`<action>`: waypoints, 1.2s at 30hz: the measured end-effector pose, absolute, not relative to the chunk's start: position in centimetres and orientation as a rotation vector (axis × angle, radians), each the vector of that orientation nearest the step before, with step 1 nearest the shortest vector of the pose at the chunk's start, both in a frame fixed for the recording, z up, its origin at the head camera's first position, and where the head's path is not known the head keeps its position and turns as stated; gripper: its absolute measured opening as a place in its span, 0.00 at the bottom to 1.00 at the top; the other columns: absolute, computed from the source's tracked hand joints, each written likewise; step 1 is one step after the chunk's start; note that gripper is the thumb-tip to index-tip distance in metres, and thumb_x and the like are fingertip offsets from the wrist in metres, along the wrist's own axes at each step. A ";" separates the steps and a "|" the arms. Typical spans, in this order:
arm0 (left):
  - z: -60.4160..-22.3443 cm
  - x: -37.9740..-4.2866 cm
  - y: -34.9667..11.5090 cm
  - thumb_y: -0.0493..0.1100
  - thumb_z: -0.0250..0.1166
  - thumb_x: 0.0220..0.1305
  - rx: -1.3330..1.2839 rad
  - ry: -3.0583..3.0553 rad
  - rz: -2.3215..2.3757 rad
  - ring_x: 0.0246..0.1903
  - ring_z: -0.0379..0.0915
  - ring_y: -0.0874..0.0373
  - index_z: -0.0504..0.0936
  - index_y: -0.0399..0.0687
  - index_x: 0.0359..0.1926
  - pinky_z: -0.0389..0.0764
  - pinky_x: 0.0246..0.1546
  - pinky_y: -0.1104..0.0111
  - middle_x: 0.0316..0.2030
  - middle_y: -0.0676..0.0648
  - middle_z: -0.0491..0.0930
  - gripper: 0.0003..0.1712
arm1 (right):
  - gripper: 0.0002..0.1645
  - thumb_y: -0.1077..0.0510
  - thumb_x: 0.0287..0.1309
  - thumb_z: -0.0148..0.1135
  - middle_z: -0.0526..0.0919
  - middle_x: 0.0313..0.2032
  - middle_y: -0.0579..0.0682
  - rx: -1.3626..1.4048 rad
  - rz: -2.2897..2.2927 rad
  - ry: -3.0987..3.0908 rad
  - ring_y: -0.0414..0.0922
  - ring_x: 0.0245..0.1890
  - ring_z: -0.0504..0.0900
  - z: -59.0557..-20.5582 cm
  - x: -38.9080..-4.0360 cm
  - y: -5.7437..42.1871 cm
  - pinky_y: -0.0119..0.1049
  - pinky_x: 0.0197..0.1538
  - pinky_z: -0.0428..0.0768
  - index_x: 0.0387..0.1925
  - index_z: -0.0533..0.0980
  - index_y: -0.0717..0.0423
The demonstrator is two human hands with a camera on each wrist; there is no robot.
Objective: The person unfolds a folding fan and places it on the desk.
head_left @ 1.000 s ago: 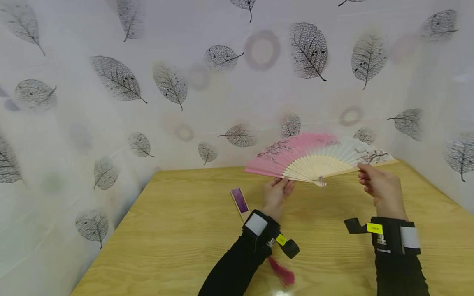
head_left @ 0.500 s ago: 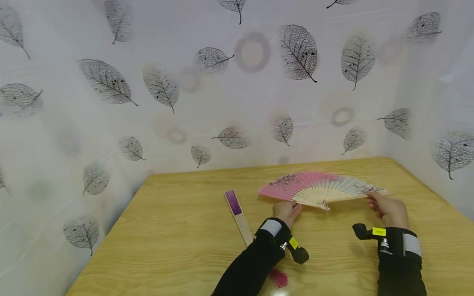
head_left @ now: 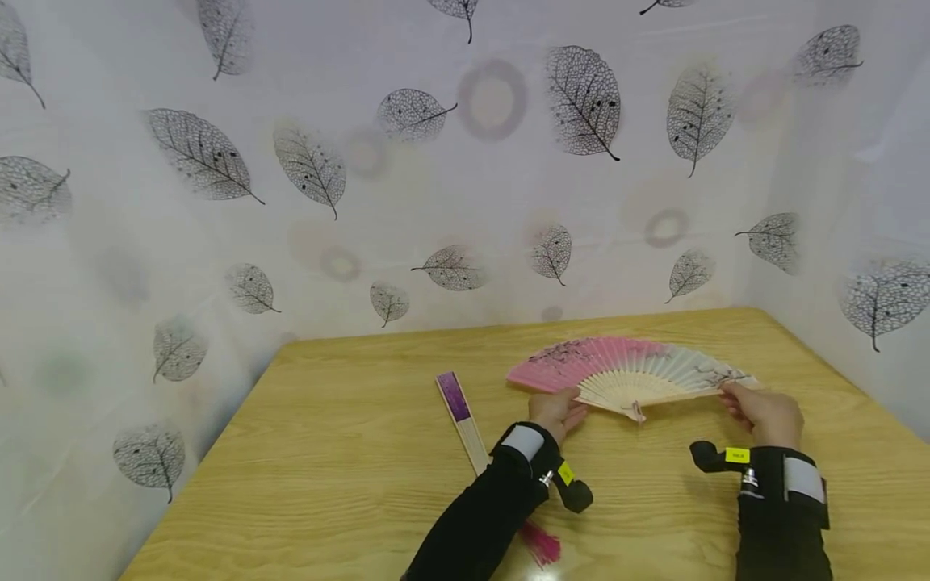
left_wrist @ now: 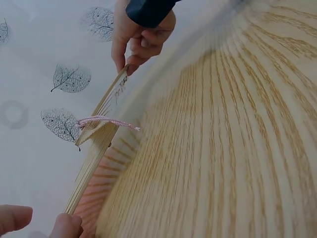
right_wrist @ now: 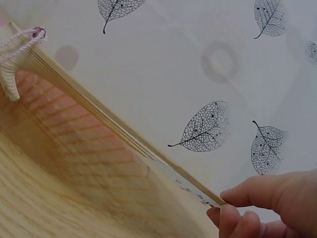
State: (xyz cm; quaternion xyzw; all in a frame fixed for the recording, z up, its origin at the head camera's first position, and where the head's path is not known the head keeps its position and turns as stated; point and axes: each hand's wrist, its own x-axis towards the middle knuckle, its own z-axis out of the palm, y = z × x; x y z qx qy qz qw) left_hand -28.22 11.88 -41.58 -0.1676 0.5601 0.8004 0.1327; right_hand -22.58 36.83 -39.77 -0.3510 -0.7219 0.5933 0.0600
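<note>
A spread folding fan [head_left: 628, 379], pink at the left and whitish at the right with dark blossom branches, spans low over the table between both hands. My left hand [head_left: 555, 410] holds its left edge rib near the bamboo sticks. At the other end my right hand [head_left: 768, 410] pinches the right edge rib between thumb and fingers; the right wrist view shows the fingertips [right_wrist: 225, 198] on the rib's end. A pink cord loop [left_wrist: 106, 120] hangs at the fan's pivot. Left of the left hand lies a closed folding fan [head_left: 461, 424] with a purple end, partly hidden under the forearm.
A crimson tassel [head_left: 541, 545] lies on the wooden table [head_left: 327, 452] beside the left forearm. Behind and at the sides hangs a pale leaf-patterned sheet [head_left: 465, 186]. Black wrist straps with yellow tags sit on both wrists.
Both hands have lowered the spread fan from in front of the sheet to close over the table. Since half a second ago it has barely moved. The head view has shifted slightly.
</note>
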 end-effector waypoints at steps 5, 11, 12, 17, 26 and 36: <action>-41.4 -28.0 11.3 0.27 0.57 0.56 -0.442 1.652 2.290 0.40 0.80 0.42 0.76 0.22 0.42 0.83 0.43 0.61 0.40 0.26 0.79 0.12 | 0.21 0.51 0.60 0.54 0.71 0.04 0.35 -1.115 1.664 -2.203 0.34 0.10 0.75 -39.9 -22.6 37.4 0.27 0.17 0.73 0.18 0.77 0.59; -40.7 -28.0 9.7 0.27 0.56 0.57 -0.416 1.666 2.275 0.41 0.80 0.45 0.77 0.22 0.43 0.83 0.42 0.64 0.40 0.29 0.80 0.13 | 0.23 0.41 0.57 0.55 0.75 0.07 0.35 -1.140 1.522 -2.292 0.37 0.12 0.77 -41.3 -24.4 39.3 0.32 0.22 0.71 0.19 0.81 0.52; -40.4 -28.1 9.3 0.28 0.56 0.58 -0.396 1.672 2.276 0.40 0.81 0.47 0.77 0.23 0.43 0.84 0.40 0.65 0.40 0.30 0.80 0.13 | 0.23 0.39 0.56 0.55 0.76 0.08 0.35 -1.105 1.491 -2.323 0.38 0.13 0.78 -41.6 -24.8 39.5 0.31 0.22 0.71 0.17 0.80 0.48; -38.0 -27.8 6.5 0.33 0.57 0.61 -0.161 1.701 2.311 0.36 0.83 0.55 0.79 0.27 0.45 0.83 0.39 0.70 0.41 0.36 0.82 0.14 | 0.34 0.32 0.54 0.53 0.82 0.16 0.42 -0.892 1.335 -2.390 0.44 0.24 0.80 -39.3 -25.5 36.2 0.39 0.32 0.70 0.38 0.83 0.57; -32.3 -26.1 -0.6 0.39 0.59 0.63 0.333 2.015 2.236 0.44 0.80 0.51 0.77 0.35 0.52 0.81 0.48 0.64 0.46 0.35 0.80 0.18 | 0.31 0.42 0.63 0.50 0.84 0.24 0.56 -0.330 1.018 -2.611 0.46 0.23 0.79 -32.2 -23.0 25.5 0.31 0.23 0.70 0.41 0.78 0.69; -28.7 -24.5 -8.0 0.44 0.64 0.58 0.302 2.886 1.917 0.43 0.79 0.50 0.79 0.43 0.50 0.80 0.46 0.60 0.42 0.41 0.83 0.19 | 0.16 0.48 0.56 0.61 0.76 0.16 0.46 0.129 0.900 -2.819 0.39 0.15 0.68 -33.0 -23.2 13.5 0.28 0.16 0.63 0.21 0.78 0.55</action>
